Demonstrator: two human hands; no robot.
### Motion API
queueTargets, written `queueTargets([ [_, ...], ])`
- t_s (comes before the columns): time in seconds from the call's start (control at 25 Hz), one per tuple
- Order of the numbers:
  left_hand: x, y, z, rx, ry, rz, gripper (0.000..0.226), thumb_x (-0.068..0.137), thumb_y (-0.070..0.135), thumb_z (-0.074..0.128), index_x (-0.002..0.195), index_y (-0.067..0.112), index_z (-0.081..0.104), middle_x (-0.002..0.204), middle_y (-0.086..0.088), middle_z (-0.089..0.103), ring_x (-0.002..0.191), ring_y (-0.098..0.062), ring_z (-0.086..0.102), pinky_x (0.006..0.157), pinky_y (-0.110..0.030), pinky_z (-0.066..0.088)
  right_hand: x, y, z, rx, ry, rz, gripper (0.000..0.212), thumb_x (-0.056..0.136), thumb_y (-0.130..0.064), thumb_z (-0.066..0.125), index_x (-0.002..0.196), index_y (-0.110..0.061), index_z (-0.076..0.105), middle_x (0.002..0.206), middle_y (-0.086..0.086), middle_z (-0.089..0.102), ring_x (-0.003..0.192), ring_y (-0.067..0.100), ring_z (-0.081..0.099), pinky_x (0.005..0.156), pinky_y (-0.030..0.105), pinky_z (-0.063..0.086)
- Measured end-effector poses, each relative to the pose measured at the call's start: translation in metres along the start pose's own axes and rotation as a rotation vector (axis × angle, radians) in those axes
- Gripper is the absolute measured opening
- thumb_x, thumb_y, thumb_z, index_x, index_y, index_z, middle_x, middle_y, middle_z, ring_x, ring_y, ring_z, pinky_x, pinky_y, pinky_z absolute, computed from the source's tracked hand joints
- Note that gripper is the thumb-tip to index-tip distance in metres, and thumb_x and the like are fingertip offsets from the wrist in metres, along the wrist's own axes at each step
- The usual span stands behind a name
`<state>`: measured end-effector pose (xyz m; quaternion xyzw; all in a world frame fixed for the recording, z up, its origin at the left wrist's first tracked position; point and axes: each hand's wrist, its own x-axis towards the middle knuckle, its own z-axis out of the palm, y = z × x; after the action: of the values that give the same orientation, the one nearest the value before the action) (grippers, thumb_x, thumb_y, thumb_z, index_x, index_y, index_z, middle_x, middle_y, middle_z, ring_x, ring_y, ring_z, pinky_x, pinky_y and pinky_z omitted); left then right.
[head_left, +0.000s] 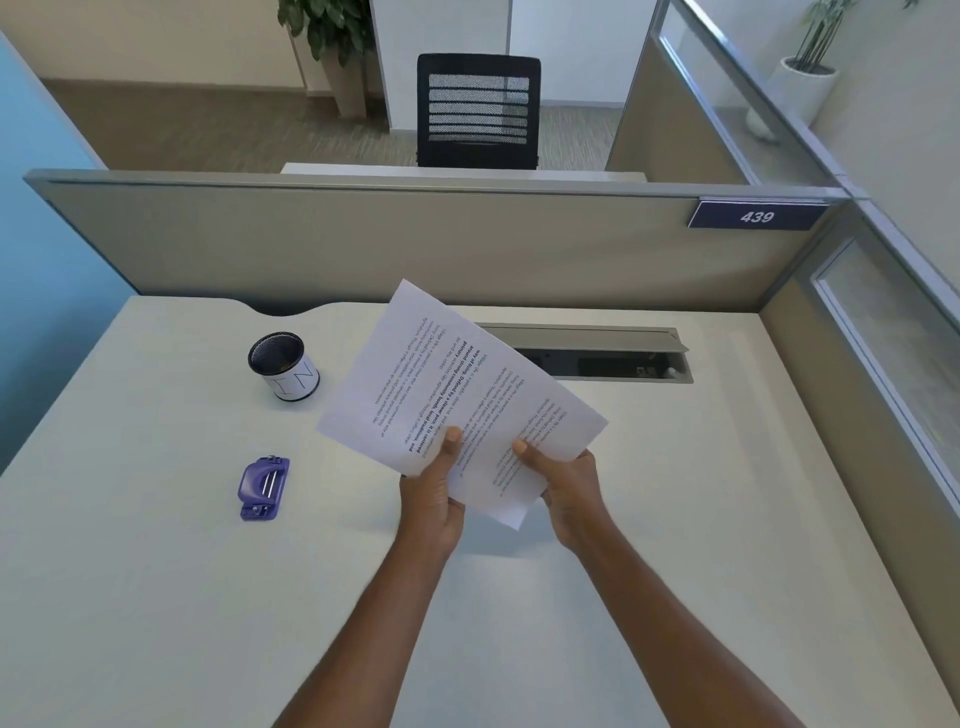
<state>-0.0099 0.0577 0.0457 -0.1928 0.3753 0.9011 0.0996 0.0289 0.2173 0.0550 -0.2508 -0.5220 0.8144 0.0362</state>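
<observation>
You've got the printed sheets (457, 395) up off the surface (675, 493), held in the air in front of you, both hands on the near edge. Your left hand (434, 499) pinches the lower left part, thumb on top and fingers hidden underneath. Your right hand (566, 493) does the same just beside it, thumb pressed on the print. The pages sit skewed, one corner pointing away toward the partition (363, 244), and they look fanned rather than square; how many there are, I can't tell.

So this reads as the gathering step: pages lifted, not yet squared. The purple hole punch (263, 488) lies to your left, near the front, apart from everything else, and that looks like the likely destination. The next move calls for tapping the edges level, then swinging the stack left and down so one edge can slide into the punch's slot. Turn the paper first, because the slot's mouth isn't clear from here.

Room is generous. There is broad bare surface under and around your forearms, and more to the right. Watch the mesh pen cup (284, 366) behind the punch, close to the far left corner of the sheets. Watch too the open cable tray (597, 358) at the back, just beyond the paper's far edge, where a loose page could drop in.
</observation>
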Motion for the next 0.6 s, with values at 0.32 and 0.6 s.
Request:
queueTargets([
  [0.32, 0.036, 0.066, -0.02, 0.194, -0.041, 0.179, 0.03, 0.094, 0.005, 0.083, 0.121, 0.019, 0.083, 0.126, -0.008, 0.084, 0.109, -0.022, 0.082, 0.085, -0.036, 0.069, 0.007, -0.033, -0.04, -0.137, 0.006, -0.041, 0.035, 0.087, 0.0, 0.087, 0.117, -0.015, 0.077, 0.118, 0.01, 0.084, 0.107, 0.035, 0.082, 0.089, 0.053, 0.069],
  [0.6, 0.056, 0.103, -0.024, 0.859, -0.321, 0.204, 0.024, 0.091, 0.021, 0.09, 0.115, 0.026, 0.087, 0.113, 0.0, 0.088, 0.104, -0.029, 0.084, 0.087, -0.035, 0.069, 0.017, -0.052, -0.065, -0.242, 0.034, -0.108, 0.033, 0.087, 0.0, 0.088, 0.114, -0.017, 0.08, 0.112, 0.005, 0.086, 0.1, 0.028, 0.084, 0.082, 0.043, 0.07],
])
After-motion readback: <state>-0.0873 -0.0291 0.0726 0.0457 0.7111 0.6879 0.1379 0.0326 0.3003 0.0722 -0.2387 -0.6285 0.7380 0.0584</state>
